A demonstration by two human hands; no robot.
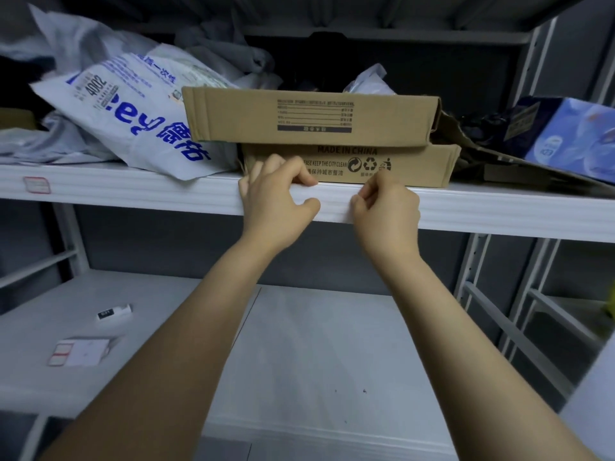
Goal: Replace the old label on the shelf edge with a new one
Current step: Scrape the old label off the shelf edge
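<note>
Left hand and right hand pinch the horizontal shelf edge.

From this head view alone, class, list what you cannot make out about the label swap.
Head view:
What the right hand pinches at the shelf edge: hidden by its own fingers.
Any label under the left hand: covered by it.
Writing on the red-bordered label: too small, blurred.
Blue box: cut off by the right edge.
</note>
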